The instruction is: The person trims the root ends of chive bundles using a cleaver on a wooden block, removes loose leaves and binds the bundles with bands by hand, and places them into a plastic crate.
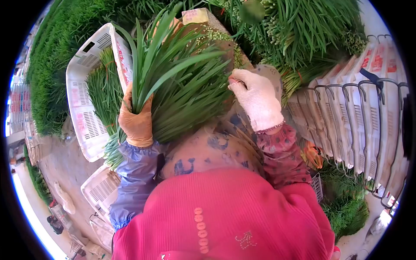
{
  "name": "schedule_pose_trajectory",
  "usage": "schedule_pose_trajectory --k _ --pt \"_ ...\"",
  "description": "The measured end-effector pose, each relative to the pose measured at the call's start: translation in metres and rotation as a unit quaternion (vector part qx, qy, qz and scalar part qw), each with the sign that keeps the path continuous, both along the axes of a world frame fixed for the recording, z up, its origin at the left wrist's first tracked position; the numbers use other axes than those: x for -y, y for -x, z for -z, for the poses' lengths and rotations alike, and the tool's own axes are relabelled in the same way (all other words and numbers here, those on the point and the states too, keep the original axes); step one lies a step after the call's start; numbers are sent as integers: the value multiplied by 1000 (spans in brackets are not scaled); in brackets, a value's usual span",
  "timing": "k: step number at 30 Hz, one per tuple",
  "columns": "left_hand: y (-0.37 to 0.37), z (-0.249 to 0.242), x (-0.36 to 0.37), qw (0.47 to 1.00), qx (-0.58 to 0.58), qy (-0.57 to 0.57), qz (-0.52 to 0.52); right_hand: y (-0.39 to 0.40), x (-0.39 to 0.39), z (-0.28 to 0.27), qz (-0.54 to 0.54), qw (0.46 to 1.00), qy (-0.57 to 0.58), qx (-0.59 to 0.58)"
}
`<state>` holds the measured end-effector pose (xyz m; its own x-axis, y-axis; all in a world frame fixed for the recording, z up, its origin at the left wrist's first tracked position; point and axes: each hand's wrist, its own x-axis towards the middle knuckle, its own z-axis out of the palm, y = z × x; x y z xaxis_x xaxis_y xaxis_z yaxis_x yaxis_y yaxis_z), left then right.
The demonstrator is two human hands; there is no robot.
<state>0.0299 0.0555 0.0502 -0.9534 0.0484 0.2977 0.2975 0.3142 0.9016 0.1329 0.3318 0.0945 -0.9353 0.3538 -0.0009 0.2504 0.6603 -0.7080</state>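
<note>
My left hand (136,122), in a tan glove, is wrapped round a bunch of long green leaves (149,73) that fans upward. A larger heap of green stalks (190,99) lies just right of it, over my lap. My right hand (258,97), in a whitish glove, is raised at the right end of this heap, its fingers pinched together; what they hold, if anything, is too small to make out. Behind the heap, small pale green buds (219,34) lie on a board, with a yellow label (195,16) at its far edge.
A white crate (80,102) with banded green bundles (104,89) stands at the left, another crate (102,188) below it. Large piles of greens (299,30) lie at the back. White crates with metal handles (342,117) are stacked at the right.
</note>
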Motion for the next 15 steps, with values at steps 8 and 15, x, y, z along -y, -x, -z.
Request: schedule_pose_trajectory --k 8,15 --pt "-7 -2 -6 999 -37 18 10 -1 3 27 -20 993 -43 105" --pt "-9 -16 -18 995 -59 84 4 -5 1 35 -19 993 111 41"
